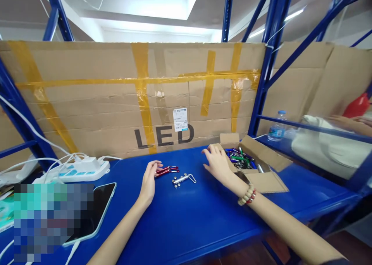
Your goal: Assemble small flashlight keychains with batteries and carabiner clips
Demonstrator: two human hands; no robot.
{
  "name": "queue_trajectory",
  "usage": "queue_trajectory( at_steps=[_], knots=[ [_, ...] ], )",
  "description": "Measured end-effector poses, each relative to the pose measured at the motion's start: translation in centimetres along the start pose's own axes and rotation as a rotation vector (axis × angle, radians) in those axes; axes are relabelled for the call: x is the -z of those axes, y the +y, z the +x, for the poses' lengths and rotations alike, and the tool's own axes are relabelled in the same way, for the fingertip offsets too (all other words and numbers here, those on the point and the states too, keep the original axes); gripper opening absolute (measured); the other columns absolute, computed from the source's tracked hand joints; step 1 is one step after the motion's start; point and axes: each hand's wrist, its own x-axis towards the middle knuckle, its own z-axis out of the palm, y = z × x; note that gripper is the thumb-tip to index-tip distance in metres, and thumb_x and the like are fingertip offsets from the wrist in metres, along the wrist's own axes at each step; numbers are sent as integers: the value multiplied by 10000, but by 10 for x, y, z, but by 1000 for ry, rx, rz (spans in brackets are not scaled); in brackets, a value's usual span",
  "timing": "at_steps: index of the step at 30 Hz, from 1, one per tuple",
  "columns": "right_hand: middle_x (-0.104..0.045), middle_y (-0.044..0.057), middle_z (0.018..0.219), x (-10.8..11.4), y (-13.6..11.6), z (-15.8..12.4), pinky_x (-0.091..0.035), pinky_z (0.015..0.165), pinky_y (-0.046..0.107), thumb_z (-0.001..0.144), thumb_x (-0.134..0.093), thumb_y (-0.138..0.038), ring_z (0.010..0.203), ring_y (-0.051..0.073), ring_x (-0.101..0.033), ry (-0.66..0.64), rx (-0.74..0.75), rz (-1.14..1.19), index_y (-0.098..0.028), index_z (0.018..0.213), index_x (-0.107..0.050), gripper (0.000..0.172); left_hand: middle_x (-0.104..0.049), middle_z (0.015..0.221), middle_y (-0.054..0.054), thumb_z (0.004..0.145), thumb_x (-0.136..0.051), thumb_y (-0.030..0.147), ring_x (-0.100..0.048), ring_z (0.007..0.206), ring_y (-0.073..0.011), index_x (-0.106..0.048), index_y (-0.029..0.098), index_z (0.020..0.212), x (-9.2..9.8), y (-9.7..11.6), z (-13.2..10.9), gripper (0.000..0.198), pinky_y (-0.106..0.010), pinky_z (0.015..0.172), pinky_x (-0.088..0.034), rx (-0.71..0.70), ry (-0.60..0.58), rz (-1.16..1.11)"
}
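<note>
my left hand (148,182), loosely curled, was by shiny red torches (165,171) at its two o'clock, grip unclear; a silver clip-ended torch (180,179) lay four o'clock from them. my right hand (218,166) hung half-open, seemingly empty.

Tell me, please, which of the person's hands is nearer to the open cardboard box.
Right: the right hand is at the left side of the open cardboard box, while the left hand is farther left, by the red clips.

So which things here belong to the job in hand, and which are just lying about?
Likely in the job: red clips by the left hand, silver clip, small discs, open box by the right hand.

Seemingly lying about: phone, power strip, bottle.
</note>
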Motion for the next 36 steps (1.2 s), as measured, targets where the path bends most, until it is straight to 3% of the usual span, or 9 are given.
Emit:
queue_trajectory(
  at_steps=[2,8,13,18,23,26,29,33,36],
  knots=[
    [-549,166,1046,0,19,-9,-375,786,401,704,-648,-195,989,310,-478,-57,-65,-151,-140,1004,-592,310,-605,902,-44,803,-408,453,-572,852,-181,-552,184,877,-2,0,-1,313,-269,692,-395,2,-15,17],
    [-555,138,1014,-14,67,-30,-378,717,358,775,-586,-240,961,287,-473,-71,26,-296,-157,915,-612,164,-640,894,-41,806,-409,445,-600,882,-201,-560,192,880,-8,1,-7,304,-284,709,-391,34,-85,78],
    [-554,118,976,-32,108,-17,-355,691,334,755,-590,-199,932,268,-465,-40,5,-347,-165,809,-608,66,-640,880,-40,793,-417,435,-604,874,-203,-548,192,877,-6,4,-6,289,-291,725,-398,53,-83,85],
    [-556,101,893,-51,162,-5,-333,666,317,730,-603,-199,883,247,-459,-24,104,-329,-167,733,-599,33,-627,897,-41,800,-407,409,-600,880,-202,-541,190,859,-6,6,-5,263,-301,751,-416,47,-94,112],
    [-558,89,862,-67,205,2,-319,620,301,738,-604,-246,857,237,-458,7,139,-273,-177,700,-596,79,-603,925,-45,827,-420,321,-555,913,-199,-547,199,873,-7,3,-11,181,-341,820,-401,-236,-226,454],
    [-560,87,821,-72,221,7,-316,616,304,732,-619,-235,834,228,-462,-17,148,-233,-176,685,-599,78,-592,951,-48,848,-394,256,-523,933,-208,-572,214,897,-6,3,-15,189,-366,824,-372,-455,-413,752],
    [-554,102,815,-73,239,12,-310,612,308,752,-612,-255,846,221,-462,-75,157,-144,-178,688,-609,101,-585,971,-59,867,-365,234,-512,938,-205,-572,219,934,-6,4,-17,219,-356,808,-368,-491,-496,851],
    [-562,129,811,-68,246,18,-310,625,331,740,-636,-296,836,229,-472,-135,118,-116,-177,667,-618,141,-581,981,-56,874,-353,240,-513,925,-205,-557,218,938,-5,3,-14,215,-354,786,-368,-452,-441,881],
    [-585,133,848,-60,206,19,-308,724,386,741,-631,-228,867,257,-478,-14,69,-240,-173,690,-629,76,-586,963,-50,864,-356,231,-520,904,-207,-551,218,926,-3,0,-11,205,-361,780,-369,-422,-341,884]
  ],
)
